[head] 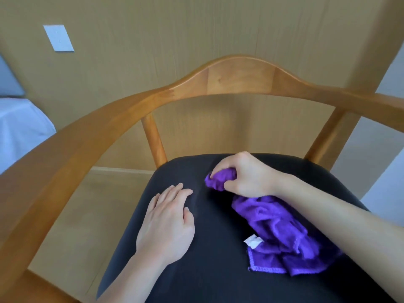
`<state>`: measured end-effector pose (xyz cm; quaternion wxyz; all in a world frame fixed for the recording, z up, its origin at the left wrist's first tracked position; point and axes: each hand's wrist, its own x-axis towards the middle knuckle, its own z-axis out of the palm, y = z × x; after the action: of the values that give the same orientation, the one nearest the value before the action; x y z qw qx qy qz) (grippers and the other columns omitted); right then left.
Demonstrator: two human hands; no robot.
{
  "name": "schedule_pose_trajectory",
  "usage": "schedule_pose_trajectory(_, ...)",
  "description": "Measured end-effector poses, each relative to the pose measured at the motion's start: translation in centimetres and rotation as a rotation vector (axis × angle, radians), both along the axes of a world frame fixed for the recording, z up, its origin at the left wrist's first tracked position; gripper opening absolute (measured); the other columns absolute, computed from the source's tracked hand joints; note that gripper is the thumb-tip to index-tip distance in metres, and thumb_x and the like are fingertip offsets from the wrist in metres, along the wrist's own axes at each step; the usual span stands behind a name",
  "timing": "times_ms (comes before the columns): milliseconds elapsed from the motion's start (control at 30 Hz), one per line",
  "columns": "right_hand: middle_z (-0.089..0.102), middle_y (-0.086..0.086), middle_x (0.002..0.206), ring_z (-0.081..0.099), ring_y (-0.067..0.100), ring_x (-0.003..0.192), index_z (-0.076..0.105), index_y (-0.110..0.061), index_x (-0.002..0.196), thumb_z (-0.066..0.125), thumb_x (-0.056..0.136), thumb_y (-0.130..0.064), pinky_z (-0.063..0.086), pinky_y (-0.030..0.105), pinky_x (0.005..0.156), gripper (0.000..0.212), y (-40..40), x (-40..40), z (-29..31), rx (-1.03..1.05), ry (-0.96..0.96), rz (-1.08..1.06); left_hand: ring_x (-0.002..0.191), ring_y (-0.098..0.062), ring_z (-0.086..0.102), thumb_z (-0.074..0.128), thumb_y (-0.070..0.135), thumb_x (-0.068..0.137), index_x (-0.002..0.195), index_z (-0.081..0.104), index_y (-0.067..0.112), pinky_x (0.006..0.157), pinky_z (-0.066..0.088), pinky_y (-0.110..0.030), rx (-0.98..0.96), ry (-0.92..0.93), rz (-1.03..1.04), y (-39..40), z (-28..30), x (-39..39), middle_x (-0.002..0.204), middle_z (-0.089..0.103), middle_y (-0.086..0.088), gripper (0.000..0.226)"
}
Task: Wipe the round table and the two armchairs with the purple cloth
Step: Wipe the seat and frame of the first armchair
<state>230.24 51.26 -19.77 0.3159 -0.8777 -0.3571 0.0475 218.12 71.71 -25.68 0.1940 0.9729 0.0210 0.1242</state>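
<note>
While right hand [247,173] grips purple cloth [277,232], on seat [207,270]

Cloth [277,226]: purple, white tag [253,241]. Seat [209,259]: plain black. Chair frame [240,80]: honey-brown wood. Wall [196,29]: tan, faint wood grain. Wall plate [58,38]: white.

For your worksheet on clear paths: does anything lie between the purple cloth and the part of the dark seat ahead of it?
Nothing visible. The right hand holds the purple cloth on the seat; the left hand rests flat beside it.
</note>
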Motion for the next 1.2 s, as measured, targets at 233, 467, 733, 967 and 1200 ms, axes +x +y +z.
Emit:
schedule_pose_trajectory(233, 0.068, 0.010, 0.094, 0.062, 0.032, 0.083, 0.065, -0.011, 0.083, 0.054, 0.080, -0.025, 0.049, 0.031, 0.072, 0.019, 0.5, 9.8, -2.5, -0.091, 0.164, -0.794, 0.140, 0.005, 0.010, 0.033, 0.025, 0.099, 0.141, 0.039, 0.042, 0.121, 0.012, -0.025, -0.018, -0.008, 0.012, 0.1, -0.3, 0.1, 0.157, 0.024, 0.025, 0.046)
schedule_pose_trajectory(467, 0.063, -0.012, 0.075, 0.059, 0.018, 0.078, 0.073, -0.024, 0.092, 0.059, 0.073, -0.019, 0.046, 0.027, 0.068, 0.023, 2.5, 1.1, -2.5, -0.156, -0.056, -0.251, 0.143, 0.003, 0.010, 0.032, 0.026, 0.099, 0.143, 0.037, 0.040, 0.120, 0.008, -0.024, -0.010, 0.000, 0.007, -0.1, -0.2, -0.1, 0.158, 0.022, 0.023, 0.046)
schedule_pose_trajectory(733, 0.064, 0.000, 0.084, 0.063, 0.034, 0.097, 0.060, -0.018, 0.080, 0.056, 0.085, -0.032, 0.047, 0.036, 0.080, 0.015, -1.7, 7.5, -1.2, -0.066, -0.110, -0.780, 0.145, 0.003, 0.011, 0.030, 0.027, 0.099, 0.145, 0.036, 0.040, 0.121, 0.006, -0.024, 0.011, 0.008, 0.006, 0.1, -0.1, 0.1, 0.159, 0.021, 0.023, 0.048)
schedule_pose_trajectory(967, 0.062, 0.004, 0.082, 0.058, 0.025, 0.070, 0.052, -0.015, 0.073, 0.055, 0.075, -0.025, 0.049, 0.030, 0.070, 0.011, 3.0, 7.9, -1.5, -0.195, 0.091, -0.767, 0.146, -0.002, 0.015, 0.032, 0.025, 0.099, 0.146, 0.038, 0.036, 0.122, 0.010, -0.028, 0.033, 0.010, 0.007, -0.1, -0.1, 0.0, 0.159, 0.025, 0.019, 0.048)
schedule_pose_trajectory(1200, 0.067, 0.001, 0.078, 0.063, 0.022, 0.078, 0.069, -0.014, 0.087, 0.061, 0.074, -0.018, 0.054, 0.031, 0.062, 0.016, 7.6, 2.4, -1.5, -0.202, 0.038, -0.307, 0.148, -0.001, 0.010, 0.031, 0.026, 0.099, 0.148, 0.035, 0.036, 0.122, 0.006, -0.026, 0.027, 0.014, -0.014, -0.1, 0.0, -0.2, 0.161, 0.021, 0.018, 0.050)
